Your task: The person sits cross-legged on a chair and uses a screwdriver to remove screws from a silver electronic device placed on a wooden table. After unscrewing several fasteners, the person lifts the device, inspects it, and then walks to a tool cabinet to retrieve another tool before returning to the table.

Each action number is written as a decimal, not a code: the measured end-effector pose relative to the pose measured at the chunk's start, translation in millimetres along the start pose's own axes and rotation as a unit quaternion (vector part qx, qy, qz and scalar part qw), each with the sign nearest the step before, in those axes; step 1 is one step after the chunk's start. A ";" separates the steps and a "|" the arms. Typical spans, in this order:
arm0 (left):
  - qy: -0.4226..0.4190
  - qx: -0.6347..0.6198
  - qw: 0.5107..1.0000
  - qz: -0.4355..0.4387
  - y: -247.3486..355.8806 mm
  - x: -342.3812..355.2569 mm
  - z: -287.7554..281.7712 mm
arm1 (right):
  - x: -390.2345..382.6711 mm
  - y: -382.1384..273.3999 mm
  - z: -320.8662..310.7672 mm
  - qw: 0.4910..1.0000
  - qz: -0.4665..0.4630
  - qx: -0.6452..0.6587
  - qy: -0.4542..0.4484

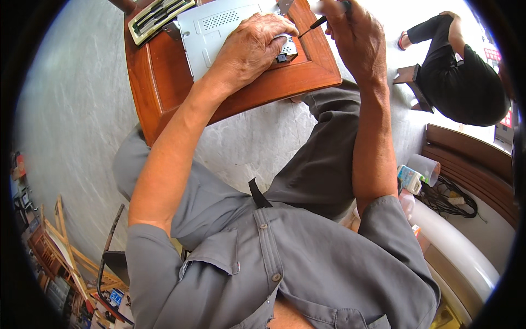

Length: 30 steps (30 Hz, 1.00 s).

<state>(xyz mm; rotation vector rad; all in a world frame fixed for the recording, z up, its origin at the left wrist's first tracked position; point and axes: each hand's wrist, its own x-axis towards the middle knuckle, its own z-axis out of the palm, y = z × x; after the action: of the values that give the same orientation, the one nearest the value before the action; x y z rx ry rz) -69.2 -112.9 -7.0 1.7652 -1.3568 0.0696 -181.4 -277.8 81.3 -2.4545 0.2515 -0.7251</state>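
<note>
A flat silver sheet-metal case [204,46] with punched vent holes lies on a red-brown wooden stool or small table [257,101]. My left hand [249,48] rests over its right part, with thumb and fingers closed at the edge. Beside those fingertips, a small perforated metal end with a black connector shows. In my right hand [356,44] is a screwdriver [316,24], held slanting with its dark shaft pointing down-left. Its tip is close to the case's right edge by my left fingers; whether it touches a screw I cannot tell. My right fingers partly hide the handle.
An open tray of dark-handled tools [159,21] sits at the wood's far left corner. At right, another person in black [463,82] sits by a low wooden stool [407,75]. A white bottle [410,179] and coiled black cables [455,200] lie nearer; wooden pieces [68,247] are at lower left.
</note>
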 end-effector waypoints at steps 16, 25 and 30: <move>0.003 -0.166 0.982 -0.090 15.1 12.2 -12.8 | 4.2 2.6 11.7 0.999 -0.021 -0.016 -0.034; -0.008 -0.163 0.983 -0.088 18.3 12.6 -16.2 | 2.4 11.0 17.4 0.999 -0.029 -0.022 -0.013; -0.010 -0.146 0.986 -0.081 15.3 12.4 -14.9 | 3.2 7.6 15.3 0.999 -0.019 -0.031 -0.024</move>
<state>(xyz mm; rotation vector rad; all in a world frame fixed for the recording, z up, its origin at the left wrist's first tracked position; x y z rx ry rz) -69.9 -112.7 17.6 1.6226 -1.1670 -0.2249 -170.5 -278.0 67.8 -2.5382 0.2121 -0.6837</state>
